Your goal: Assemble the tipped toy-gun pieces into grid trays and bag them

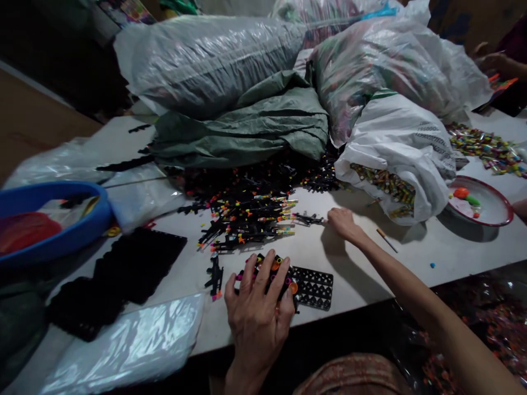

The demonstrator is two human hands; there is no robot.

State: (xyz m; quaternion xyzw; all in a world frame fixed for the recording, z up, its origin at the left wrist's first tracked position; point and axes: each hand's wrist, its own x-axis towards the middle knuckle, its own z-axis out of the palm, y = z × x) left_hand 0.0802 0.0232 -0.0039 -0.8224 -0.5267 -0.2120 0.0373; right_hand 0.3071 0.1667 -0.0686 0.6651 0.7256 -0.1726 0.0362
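Observation:
My left hand [259, 302] lies with spread fingers over a cluster of small pink, orange and black toy parts. A black perforated plastic tray [315, 288] sticks out to the right from beneath them. My right hand [342, 222] is closed at the right end of a small black toy gun [307, 219], its fingertips partly hidden. This gun lies beside a pile of similar toy guns [247, 222] with bright coloured tips. One more toy gun [214, 277] rests just left of my left hand.
Black trays [140, 263] and clear plastic bags [135, 340] lie at left, near a blue basin [53, 219]. Large stuffed sacks [214, 60] stand behind. At right are a white bag of small coloured pieces [395, 148], a red-rimmed dish [500, 216] and a cigarette-like stick [387, 240].

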